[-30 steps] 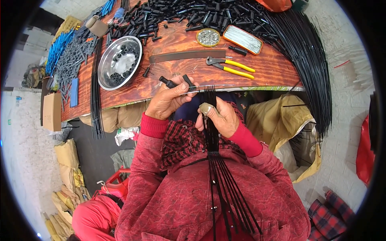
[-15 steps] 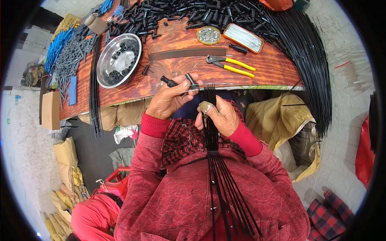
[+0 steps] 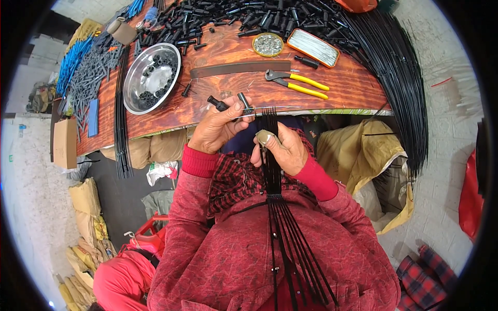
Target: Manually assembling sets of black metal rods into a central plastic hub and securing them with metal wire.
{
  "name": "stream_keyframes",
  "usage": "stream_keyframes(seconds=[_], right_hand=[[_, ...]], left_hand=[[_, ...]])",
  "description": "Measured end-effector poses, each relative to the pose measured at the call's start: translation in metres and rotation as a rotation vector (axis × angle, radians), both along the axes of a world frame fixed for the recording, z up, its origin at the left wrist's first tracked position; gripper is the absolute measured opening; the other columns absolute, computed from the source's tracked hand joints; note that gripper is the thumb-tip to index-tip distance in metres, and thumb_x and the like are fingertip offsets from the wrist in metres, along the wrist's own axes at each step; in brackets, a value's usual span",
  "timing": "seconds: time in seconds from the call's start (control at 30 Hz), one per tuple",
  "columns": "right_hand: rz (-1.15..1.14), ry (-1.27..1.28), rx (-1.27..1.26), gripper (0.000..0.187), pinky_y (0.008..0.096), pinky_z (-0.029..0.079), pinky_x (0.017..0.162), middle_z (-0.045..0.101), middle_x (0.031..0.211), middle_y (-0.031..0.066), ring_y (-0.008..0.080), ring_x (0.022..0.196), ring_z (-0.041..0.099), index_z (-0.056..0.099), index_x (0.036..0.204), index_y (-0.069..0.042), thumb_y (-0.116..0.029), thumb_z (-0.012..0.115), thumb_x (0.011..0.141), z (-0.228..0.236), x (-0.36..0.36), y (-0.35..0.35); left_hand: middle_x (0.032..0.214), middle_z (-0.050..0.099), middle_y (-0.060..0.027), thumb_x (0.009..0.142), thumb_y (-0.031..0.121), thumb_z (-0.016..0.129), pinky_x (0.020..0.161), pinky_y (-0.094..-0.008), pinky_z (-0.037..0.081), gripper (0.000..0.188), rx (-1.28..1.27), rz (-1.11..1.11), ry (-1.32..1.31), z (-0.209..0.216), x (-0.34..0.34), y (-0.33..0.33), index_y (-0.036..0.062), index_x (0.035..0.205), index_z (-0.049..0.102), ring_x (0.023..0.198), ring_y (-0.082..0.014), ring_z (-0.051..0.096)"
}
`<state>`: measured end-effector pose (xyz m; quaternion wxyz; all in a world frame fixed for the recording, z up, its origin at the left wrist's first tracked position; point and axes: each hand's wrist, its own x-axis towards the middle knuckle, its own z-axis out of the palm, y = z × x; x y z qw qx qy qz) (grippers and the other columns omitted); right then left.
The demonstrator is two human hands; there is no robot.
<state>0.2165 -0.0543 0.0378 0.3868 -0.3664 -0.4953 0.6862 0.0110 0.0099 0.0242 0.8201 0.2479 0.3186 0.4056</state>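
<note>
My left hand [image 3: 211,130] is closed on two short black plastic tubes: a stepped tube [image 3: 218,104] points up-left, and a straighter tube [image 3: 244,101] stands between thumb and fingers. A thin pale wire or pin [image 3: 249,115] shows by those fingertips. My right hand [image 3: 291,153] grips a bundle of thin black ribs [image 3: 272,181], like umbrella ribs, upright before my chest. A tan cover [image 3: 264,137] wraps the right thumb. Below the grip the ribs are gathered at a joint, then fan out down my front. Their upper tips rise just right of the left fingertips.
On the wooden table [image 3: 218,46] lie yellow-handled pincers [image 3: 301,85], a dark flat strip [image 3: 241,69], a metal bowl of black rings [image 3: 128,98], a round tin [image 3: 268,45] and an orange-rimmed tray of pins [image 3: 313,47]. Black tubes pile behind; long ribs [image 3: 399,78] hang right.
</note>
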Motion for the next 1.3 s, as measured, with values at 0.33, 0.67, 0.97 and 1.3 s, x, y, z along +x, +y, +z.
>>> stream_keyframes(seconds=[0.33, 0.67, 0.97, 1.3], right_hand=[[0.003, 0.0, 0.015, 0.036, 0.0292, 0.053, 0.062, 0.065, 0.075, 0.0125, 0.0181, 0.065, 0.064, 0.051, 0.103, 0.002, -0.034, 0.047, 0.103, -0.001, -0.001, 0.001], [0.002, -0.002, 0.019, 0.037, 0.0291, 0.053, 0.062, 0.066, 0.075, 0.0127, 0.0185, 0.065, 0.065, 0.051, 0.104, 0.002, -0.035, 0.047, 0.103, 0.0, 0.0, 0.001], [0.005, -0.002, 0.008, 0.036, 0.0287, 0.053, 0.061, 0.066, 0.076, 0.013, 0.0187, 0.065, 0.065, 0.051, 0.104, 0.002, -0.034, 0.047, 0.104, -0.001, 0.001, 0.002], [-0.003, 0.0, 0.01, 0.035, 0.0286, 0.053, 0.061, 0.066, 0.075, 0.0127, 0.0182, 0.064, 0.065, 0.051, 0.104, 0.002, -0.032, 0.046, 0.104, -0.002, -0.001, 0.003]], left_hand=[[0.098, 0.064, -0.0103, 0.096, 0.016, 0.062, 0.067, -0.0232, 0.056, 0.023, 0.055, -0.036, -0.027, -0.001, 0.005, 0.003, 0.0009, 0.113, 0.057, 0.082, -0.015, 0.062], [0.104, 0.065, -0.0103, 0.094, 0.012, 0.064, 0.072, -0.023, 0.06, 0.037, 0.025, -0.023, -0.002, 0.004, 0.003, 0.001, -0.0055, 0.125, 0.054, 0.085, -0.0133, 0.066], [0.109, 0.065, -0.0164, 0.095, 0.009, 0.06, 0.074, -0.0249, 0.062, 0.039, 0.02, -0.006, -0.029, 0.008, 0.003, 0.001, -0.0074, 0.13, 0.052, 0.088, -0.0163, 0.068], [0.1, 0.066, -0.0071, 0.094, 0.014, 0.065, 0.071, -0.0219, 0.06, 0.032, -0.001, -0.014, 0.015, 0.003, 0.003, 0.002, -0.004, 0.12, 0.059, 0.081, -0.0097, 0.065]])
